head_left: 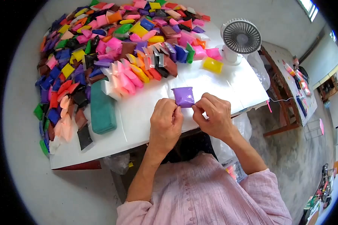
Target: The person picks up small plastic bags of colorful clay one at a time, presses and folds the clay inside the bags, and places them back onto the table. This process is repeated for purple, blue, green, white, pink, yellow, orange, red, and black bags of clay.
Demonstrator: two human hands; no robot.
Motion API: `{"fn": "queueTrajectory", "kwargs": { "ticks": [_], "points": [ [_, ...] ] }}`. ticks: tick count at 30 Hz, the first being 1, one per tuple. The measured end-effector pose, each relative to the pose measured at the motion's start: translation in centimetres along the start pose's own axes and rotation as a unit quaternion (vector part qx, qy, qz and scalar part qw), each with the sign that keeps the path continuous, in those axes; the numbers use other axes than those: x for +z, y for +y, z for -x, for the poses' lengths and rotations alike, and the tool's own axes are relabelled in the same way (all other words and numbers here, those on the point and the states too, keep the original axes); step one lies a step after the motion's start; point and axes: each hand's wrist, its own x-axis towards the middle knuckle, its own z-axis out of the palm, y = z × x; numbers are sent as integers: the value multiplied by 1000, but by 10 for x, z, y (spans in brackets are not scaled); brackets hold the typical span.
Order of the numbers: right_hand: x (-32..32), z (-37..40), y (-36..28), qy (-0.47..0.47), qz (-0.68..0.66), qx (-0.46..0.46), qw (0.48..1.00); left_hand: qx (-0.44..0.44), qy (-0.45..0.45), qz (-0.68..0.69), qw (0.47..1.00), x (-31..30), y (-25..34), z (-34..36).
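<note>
A small purple packet (183, 97) is held near the table's front edge, its lower corners pinched between both hands. My left hand (165, 122) has its fingers closed on the lower left corner. At the lower right corner, the thumb and forefinger of my right hand (213, 114) are pressed together. Left of the hands lies a green block-shaped object (102, 107). Beyond it a row of upright packets in pink (128, 80), yellow, red, black and brown leans together. A yellow packet (213, 65) lies flat to the right, near a pink one (214, 53).
A large heap of coloured packets (112, 45) covers the back and left of the white table (139, 129). At the back right stands a white fan (241, 36). Another table (285, 56) with assorted items is further right. Plastic bags hang below the near edge.
</note>
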Motion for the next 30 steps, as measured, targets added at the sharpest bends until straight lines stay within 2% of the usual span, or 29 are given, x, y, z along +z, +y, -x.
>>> {"fn": "queueTrajectory", "kwargs": {
  "ticks": [5, 8, 11, 16, 19, 20, 23, 24, 27, 30],
  "points": [
    [5, 2, -7, 33, 39, 0, 999, 50, 47, -51, 996, 5, 1, 2],
    [8, 3, -13, -4, -15, 97, 995, 79, 74, -61, 992, 3, 1, 1],
    [-13, -10, -18, -52, -150, 195, 968, 124, 90, -81, 985, 4, 0, 2],
    [-22, -23, -21, -73, -136, 279, 948, 207, 64, -167, 962, 9, -1, 8],
    [-18, -28, -18, -139, -143, 311, 929, 244, 31, -201, 948, 7, -1, 9],
    [-18, -30, -15, -182, -163, 353, 903, 253, 23, -210, 944, 6, -2, 9],
    [-18, -34, -3, -236, -234, 395, 856, 263, 20, -221, 939, 5, -1, 8],
    [-21, -38, -3, -260, -258, 427, 827, 261, 21, -219, 940, 6, -1, 8],
    [-19, -41, 2, -260, -318, 458, 789, 254, 25, -203, 945, 7, -1, 8],
    [-7, -34, 18, -190, -352, 408, 821, 225, 40, -164, 960, 7, 2, 6]
  ]
}}
